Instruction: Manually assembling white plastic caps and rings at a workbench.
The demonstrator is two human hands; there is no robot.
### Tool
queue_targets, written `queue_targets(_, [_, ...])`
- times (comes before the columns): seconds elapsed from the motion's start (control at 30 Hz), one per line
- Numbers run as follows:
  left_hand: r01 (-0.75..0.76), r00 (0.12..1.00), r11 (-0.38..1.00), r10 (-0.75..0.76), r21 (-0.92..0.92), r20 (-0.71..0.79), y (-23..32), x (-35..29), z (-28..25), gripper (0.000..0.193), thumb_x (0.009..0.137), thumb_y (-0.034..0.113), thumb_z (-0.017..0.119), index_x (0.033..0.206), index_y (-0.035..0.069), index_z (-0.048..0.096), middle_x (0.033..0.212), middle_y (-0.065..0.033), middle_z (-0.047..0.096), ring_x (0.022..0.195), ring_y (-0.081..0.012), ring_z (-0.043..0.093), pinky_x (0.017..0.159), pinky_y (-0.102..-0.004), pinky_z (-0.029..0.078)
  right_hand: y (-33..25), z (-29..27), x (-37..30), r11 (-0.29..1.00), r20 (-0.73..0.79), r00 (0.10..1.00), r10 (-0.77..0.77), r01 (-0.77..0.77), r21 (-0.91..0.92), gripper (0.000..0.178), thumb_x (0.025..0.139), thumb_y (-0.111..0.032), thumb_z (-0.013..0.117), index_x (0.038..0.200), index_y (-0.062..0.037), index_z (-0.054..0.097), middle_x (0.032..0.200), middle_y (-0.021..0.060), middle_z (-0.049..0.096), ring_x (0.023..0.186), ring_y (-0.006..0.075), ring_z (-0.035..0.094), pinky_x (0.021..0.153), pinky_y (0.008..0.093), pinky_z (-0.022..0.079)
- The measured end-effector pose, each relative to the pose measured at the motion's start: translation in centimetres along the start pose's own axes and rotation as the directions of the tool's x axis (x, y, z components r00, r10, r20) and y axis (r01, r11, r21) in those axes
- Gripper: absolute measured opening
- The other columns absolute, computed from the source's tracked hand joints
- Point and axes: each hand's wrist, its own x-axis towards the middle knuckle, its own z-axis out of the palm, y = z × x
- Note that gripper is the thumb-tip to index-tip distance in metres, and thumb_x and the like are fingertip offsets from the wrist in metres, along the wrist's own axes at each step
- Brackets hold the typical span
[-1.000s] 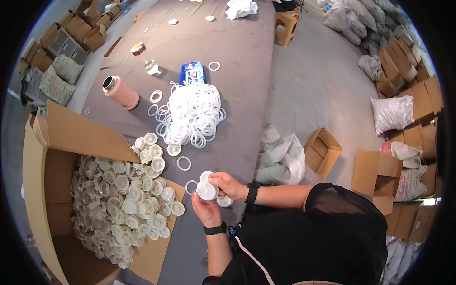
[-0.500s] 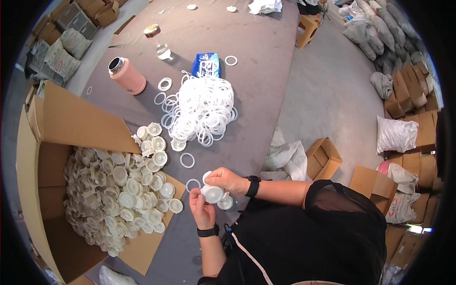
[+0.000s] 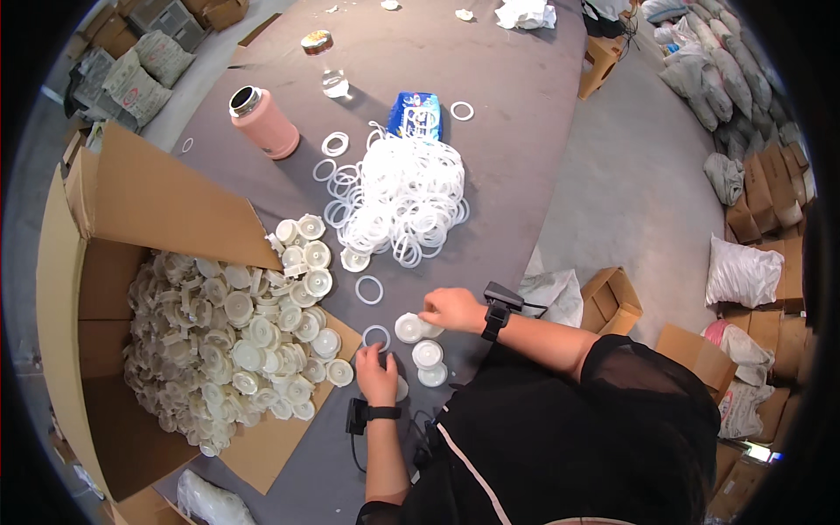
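My left hand (image 3: 377, 378) reaches down to the grey table with its fingers apart, their tips at the near edge of a white ring (image 3: 376, 327) lying flat. Partly hidden beside that hand is a whitish round piece (image 3: 402, 388). My right hand (image 3: 453, 310) is to the right and a little farther off, its fingers curled down at a round white plastic cap (image 3: 408, 328); another cap shows partly beneath them. Two more caps, a nearer one (image 3: 432, 375) and one overlapping it (image 3: 427, 353), lie between the hands. A second loose ring (image 3: 369, 290) lies farther away.
A cardboard box (image 3: 109, 350) full of white caps (image 3: 254, 350) stands at left, caps spilling over its flap. Beyond are a heap of white rings (image 3: 402, 192), a blue packet (image 3: 415, 115), a pink flask (image 3: 265, 124) and a clear bottle (image 3: 332, 80). Cartons (image 3: 612, 302) sit on the floor at right.
My hands have moved apart from the cap they both held. The left has gone down to the ring; the right has moved away to the right, at caps on the table. The view has shifted.
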Motion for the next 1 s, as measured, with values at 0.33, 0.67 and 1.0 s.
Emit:
queue_targets(0.33, [-0.053,0.998,0.998,0.053,0.014,-0.012,-2.1,0.2,1.1,0.009,0.065,0.009,0.062,0.072,0.006,0.056,0.074,-0.0085,0.051,0.071,-0.0275,0.053,0.060,-0.0370,0.044,-6.3,4.2,10.4,0.876,-0.203,0.853,-0.481,0.460,-0.144,0.022,0.068,-0.013,0.055,0.090,-0.0088,0.054,0.088,0.0052,0.054,0.078,0.0241,0.054,0.065,0.0353,0.045])
queue_targets(0.67, [0.032,0.997,0.996,-0.026,-0.086,0.073,-2.9,-0.4,0.5,0.014,0.068,0.009,0.060,0.082,0.005,0.057,0.075,-0.0087,0.051,0.064,-0.0256,0.052,0.058,-0.0356,0.044,-5.1,6.8,13.0,0.890,-0.031,0.909,-0.415,0.399,-0.221,0.017,0.070,-0.013,0.056,0.084,-0.0061,0.051,0.081,0.0094,0.052,0.072,0.0264,0.055,0.059,0.0357,0.045])
queue_targets(1.0, [0.183,0.983,0.979,-0.183,0.085,-0.001,-2.4,1.1,0.2,0.021,0.072,0.008,0.058,0.092,0.005,0.055,0.080,-0.0101,0.050,0.070,-0.0272,0.052,0.061,-0.0361,0.043,-2.9,2.7,4.8,0.387,0.276,0.953,0.125,-0.303,0.871,0.015,0.081,-0.018,0.053,0.088,-0.0047,0.051,0.069,-0.0005,0.054,0.056,0.0058,0.052,0.046,0.0190,0.038])
